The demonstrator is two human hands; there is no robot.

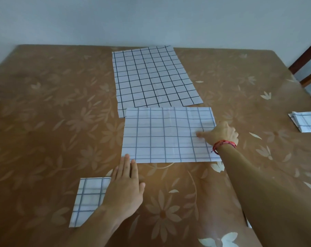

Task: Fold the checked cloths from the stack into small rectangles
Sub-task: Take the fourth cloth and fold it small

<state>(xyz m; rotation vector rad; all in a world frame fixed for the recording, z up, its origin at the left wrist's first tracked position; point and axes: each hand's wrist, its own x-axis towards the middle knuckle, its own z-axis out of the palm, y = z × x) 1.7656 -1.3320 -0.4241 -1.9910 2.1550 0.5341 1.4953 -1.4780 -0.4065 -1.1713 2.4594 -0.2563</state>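
Note:
A white cloth with blue checks (166, 135) lies flat in the middle of the table, folded into a wide rectangle. My left hand (127, 182) lies flat with straight fingers, its fingertips touching the cloth's near left corner. My right hand (220, 133), with a red string on the wrist, rests on the cloth's right end, thumb stretched out over the fabric; its fingers are hidden behind the hand. Behind this cloth lies the stack of black-checked cloths (151, 77), spread flat. A small folded blue-checked cloth (90, 198) sits near my left forearm.
Another folded checked cloth (306, 121) lies at the right edge of the view. The table wears a brown floral cover (44, 113). A dark wooden chair frame (310, 65) stands at the far right, and a pale wall lies behind the table.

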